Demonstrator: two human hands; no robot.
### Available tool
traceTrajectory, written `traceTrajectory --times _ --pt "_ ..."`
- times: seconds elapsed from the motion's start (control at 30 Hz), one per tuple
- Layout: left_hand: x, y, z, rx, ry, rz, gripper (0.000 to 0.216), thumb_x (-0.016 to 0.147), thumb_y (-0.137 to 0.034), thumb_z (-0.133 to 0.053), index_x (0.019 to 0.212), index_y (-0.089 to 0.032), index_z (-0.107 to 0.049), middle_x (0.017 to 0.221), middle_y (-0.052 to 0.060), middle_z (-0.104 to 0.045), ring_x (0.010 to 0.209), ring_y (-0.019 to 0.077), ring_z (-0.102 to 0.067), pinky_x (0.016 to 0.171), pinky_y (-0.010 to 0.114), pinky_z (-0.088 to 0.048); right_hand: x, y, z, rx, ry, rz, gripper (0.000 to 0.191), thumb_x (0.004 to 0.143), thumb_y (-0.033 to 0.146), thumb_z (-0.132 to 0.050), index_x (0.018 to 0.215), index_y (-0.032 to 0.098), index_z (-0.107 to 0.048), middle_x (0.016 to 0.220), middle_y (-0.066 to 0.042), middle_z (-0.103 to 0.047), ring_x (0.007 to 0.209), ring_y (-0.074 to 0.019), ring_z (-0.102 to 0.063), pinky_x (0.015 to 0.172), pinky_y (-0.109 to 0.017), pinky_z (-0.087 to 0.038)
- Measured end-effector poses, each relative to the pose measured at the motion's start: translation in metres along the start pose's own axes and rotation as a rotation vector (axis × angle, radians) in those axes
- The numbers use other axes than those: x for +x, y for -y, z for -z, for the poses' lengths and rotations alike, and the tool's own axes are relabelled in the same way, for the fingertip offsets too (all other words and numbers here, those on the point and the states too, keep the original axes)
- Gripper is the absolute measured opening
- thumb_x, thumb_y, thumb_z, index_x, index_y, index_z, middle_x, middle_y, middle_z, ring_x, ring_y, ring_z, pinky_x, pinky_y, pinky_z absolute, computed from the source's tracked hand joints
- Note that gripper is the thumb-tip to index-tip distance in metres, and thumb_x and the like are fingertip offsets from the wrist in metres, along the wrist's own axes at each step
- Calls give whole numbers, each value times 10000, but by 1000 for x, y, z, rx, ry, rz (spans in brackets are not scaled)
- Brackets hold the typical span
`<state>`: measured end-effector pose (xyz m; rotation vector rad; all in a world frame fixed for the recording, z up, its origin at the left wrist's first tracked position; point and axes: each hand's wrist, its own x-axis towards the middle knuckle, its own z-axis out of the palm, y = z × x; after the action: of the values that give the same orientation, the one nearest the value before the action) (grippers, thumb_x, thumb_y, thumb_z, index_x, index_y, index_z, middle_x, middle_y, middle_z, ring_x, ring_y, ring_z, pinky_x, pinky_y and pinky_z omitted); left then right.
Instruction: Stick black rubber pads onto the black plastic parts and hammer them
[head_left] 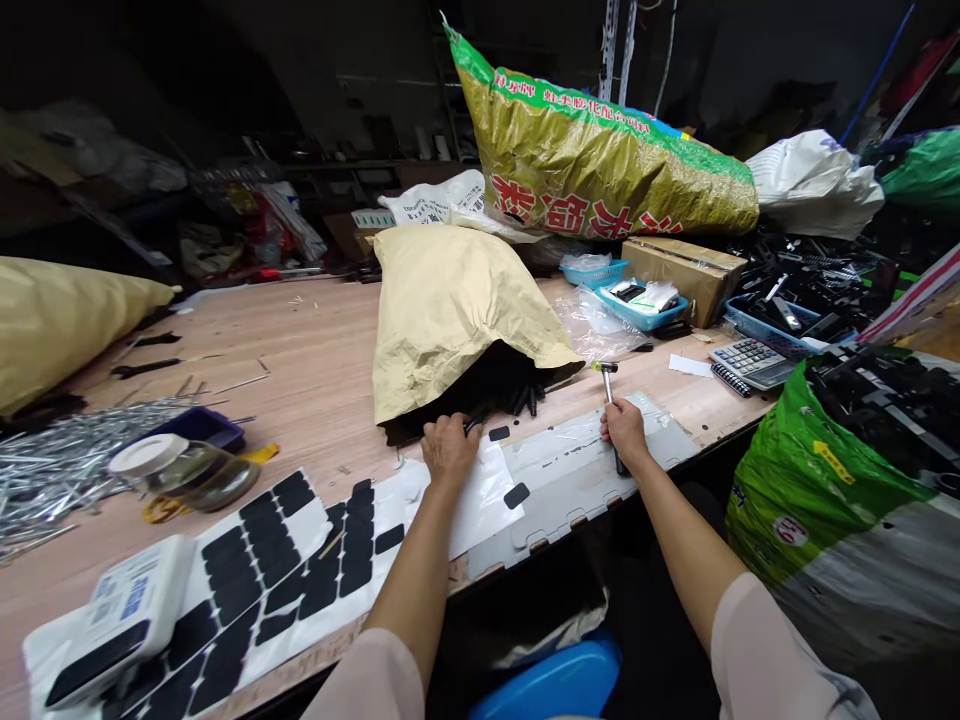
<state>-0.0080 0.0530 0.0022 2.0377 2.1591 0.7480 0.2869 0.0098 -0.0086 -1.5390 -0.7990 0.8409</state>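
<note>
My left hand [448, 447] is closed on a slim black part [478, 415] at the open mouth of a tan paper sack [450, 310], where several more black parts [525, 396] spill out. In my right hand [623, 428], closed round the handle, is a small hammer [607, 378] with its metal head pointing away from me. Both hands rest over a white plastic sheet [570, 470] at the table's front edge. Two loose black pads [516, 495] lie on that sheet between the hands.
White sheets of black adhesive pads [255, 570] and a white device [127, 610] lie front left, beside a glass jar [191, 472] and metal pins [52, 460]. A green bag of black parts [840, 500] stands right. Calculator [754, 360], blue trays [641, 310], cardboard box [686, 270] behind.
</note>
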Motion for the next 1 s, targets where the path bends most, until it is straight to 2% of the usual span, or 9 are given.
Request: traceTrajectory --times 0.17,0.3,0.43,0.63,0.77,0.83,0.9,0.93,1.0 --pt "-32 -16 12 -106 -45 -97 200 887 -355 -665 992 -192 -713 899 68 -659 918 260 -507 820 384 -392 1 -1 0 1 -1 -4 141 796 330 -551 770 192 -564 603 36 -559 406 -87 -509 340 -179 -446" --pt "-60 -44 4 -226 119 -308 131 854 -328 -710 961 -253 -727 915 23 -677 921 232 -538 829 351 -391 0 -1 1 10 1 -6 137 793 327 -553 766 193 -561 591 41 -550 408 -85 -502 340 -174 -442" --pt "-69 -55 -13 -251 214 -221 173 830 -325 -734 989 -258 -724 890 20 -666 932 236 -543 823 348 -394 -2 0 2 21 9 -6 130 783 321 -557 763 193 -562 594 37 -553 424 -85 -509 348 -166 -444" --pt "-65 -50 -17 -293 227 -178 145 804 -338 -755 910 -246 -715 890 19 -664 946 232 -546 842 349 -409 -3 7 3 81 15 -7 184 780 363 -557 708 195 -540 596 34 -545 426 -88 -487 341 -182 -422" --pt "-65 -51 -16 -301 219 -166 129 815 -326 -738 916 -245 -737 896 27 -656 943 230 -549 836 347 -415 -27 16 10 21 20 40 258 827 407 -520 677 198 -545 530 36 -511 401 -97 -445 316 -181 -335" --pt "-65 -51 -17 -303 216 -177 136 816 -319 -736 928 -245 -750 901 29 -653 938 225 -549 836 343 -414 -48 17 15 -76 104 126 297 864 442 -507 738 194 -612 550 25 -550 404 -111 -459 331 -199 -342" --pt "-65 -52 -18 -302 212 -187 148 821 -321 -732 942 -241 -760 913 32 -655 943 225 -545 837 341 -411 -72 16 18 -241 191 268 297 886 424 -511 877 198 -703 627 -2 -631 481 -146 -555 427 -233 -450" --pt "-65 -52 -18 -299 210 -189 151 827 -322 -726 949 -240 -763 918 34 -655 946 225 -543 838 340 -409 -82 14 18 -322 208 346 290 884 397 -521 943 203 -730 700 -27 -684 589 -178 -633 537 -263 -524" --pt "-65 -52 -18 -288 207 -187 150 837 -321 -713 951 -242 -769 925 36 -654 948 226 -539 838 340 -405 -99 10 17 -447 221 479 306 881 350 -523 1025 208 -753 885 -77 -753 830 -241 -709 770 -335 -576"
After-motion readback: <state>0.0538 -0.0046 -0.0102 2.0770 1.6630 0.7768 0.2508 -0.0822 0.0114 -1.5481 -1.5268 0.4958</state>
